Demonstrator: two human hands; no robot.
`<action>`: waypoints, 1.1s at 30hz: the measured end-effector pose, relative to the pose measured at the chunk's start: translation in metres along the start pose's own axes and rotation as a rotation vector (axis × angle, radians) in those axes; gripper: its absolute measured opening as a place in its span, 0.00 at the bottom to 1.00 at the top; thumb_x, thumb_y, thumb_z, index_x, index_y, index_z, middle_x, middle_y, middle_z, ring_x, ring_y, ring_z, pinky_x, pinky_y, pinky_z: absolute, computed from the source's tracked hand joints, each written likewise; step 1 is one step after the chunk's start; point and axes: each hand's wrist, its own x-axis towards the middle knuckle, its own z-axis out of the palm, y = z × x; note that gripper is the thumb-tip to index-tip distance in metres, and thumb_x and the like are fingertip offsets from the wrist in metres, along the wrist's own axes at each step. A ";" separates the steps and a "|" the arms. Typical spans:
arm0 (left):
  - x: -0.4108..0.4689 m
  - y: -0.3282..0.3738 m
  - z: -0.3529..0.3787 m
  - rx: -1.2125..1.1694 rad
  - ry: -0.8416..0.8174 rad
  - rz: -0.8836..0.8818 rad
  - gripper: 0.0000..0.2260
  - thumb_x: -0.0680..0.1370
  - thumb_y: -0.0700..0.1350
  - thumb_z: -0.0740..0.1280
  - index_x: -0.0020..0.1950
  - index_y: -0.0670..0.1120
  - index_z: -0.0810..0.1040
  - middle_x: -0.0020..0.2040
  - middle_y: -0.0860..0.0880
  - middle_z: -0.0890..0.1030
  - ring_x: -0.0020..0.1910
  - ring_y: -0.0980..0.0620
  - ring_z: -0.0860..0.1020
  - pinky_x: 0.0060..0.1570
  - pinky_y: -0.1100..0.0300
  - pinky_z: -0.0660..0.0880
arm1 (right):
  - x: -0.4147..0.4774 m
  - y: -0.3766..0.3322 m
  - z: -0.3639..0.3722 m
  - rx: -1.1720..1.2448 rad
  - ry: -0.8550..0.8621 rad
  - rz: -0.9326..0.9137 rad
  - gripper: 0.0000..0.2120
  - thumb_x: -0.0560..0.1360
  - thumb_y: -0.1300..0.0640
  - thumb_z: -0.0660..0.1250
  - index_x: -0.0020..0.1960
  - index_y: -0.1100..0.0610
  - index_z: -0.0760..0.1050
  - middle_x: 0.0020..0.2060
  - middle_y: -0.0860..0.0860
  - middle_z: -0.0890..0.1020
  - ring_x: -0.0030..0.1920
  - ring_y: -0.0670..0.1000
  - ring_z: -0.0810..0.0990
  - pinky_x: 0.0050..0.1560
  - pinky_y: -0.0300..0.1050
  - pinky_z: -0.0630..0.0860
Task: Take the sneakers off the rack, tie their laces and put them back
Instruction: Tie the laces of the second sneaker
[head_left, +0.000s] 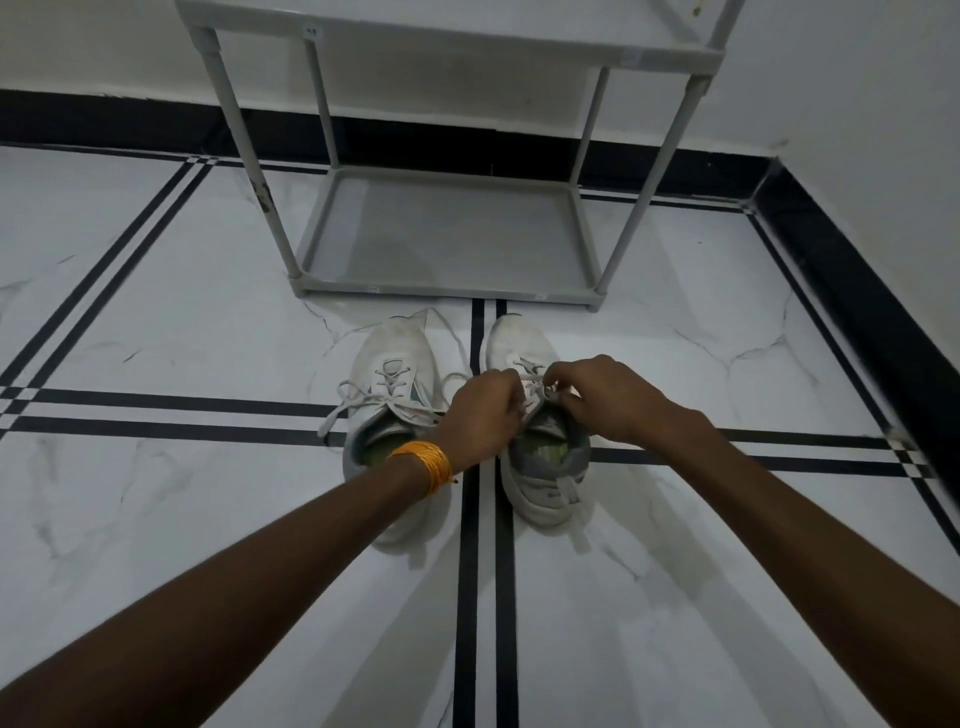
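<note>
Pinching the laces (532, 375) of right sneaker (540, 447) with both hands, left hand (480, 415) and right hand (605, 397) close together, fingers clamped; left sneaker (387, 400) beside on floor (182, 519), before rack (441, 234).

The scene is dim and cool-toned, with flat indoor light. Soft shadows spread over the marble floor (156, 322) beneath both forearms, and a faint one lies on the far rack's (441, 234) lower shelf. The glossy tiles show only a weak sheen. Wide-angle distortion bends the floor lines near the edges. Focus is fairly sharp throughout.
</note>
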 end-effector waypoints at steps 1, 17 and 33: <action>0.002 -0.001 0.000 0.018 -0.011 -0.011 0.05 0.76 0.38 0.63 0.48 0.39 0.77 0.48 0.41 0.80 0.46 0.43 0.79 0.47 0.48 0.76 | 0.000 0.002 0.001 0.011 -0.011 0.014 0.11 0.78 0.52 0.64 0.58 0.53 0.78 0.52 0.56 0.84 0.49 0.57 0.81 0.46 0.46 0.74; 0.010 0.002 -0.011 -0.028 0.088 -0.106 0.22 0.69 0.52 0.75 0.23 0.50 0.67 0.22 0.54 0.68 0.24 0.57 0.67 0.27 0.63 0.60 | -0.014 0.015 0.026 0.812 0.117 0.423 0.12 0.63 0.58 0.81 0.31 0.59 0.78 0.31 0.53 0.82 0.33 0.51 0.81 0.37 0.44 0.78; 0.005 -0.006 -0.002 0.008 0.158 -0.108 0.15 0.65 0.49 0.77 0.26 0.49 0.73 0.27 0.47 0.77 0.28 0.50 0.74 0.29 0.62 0.68 | -0.010 -0.002 0.041 0.538 0.259 0.471 0.24 0.59 0.49 0.82 0.25 0.55 0.67 0.24 0.49 0.73 0.27 0.48 0.71 0.28 0.39 0.66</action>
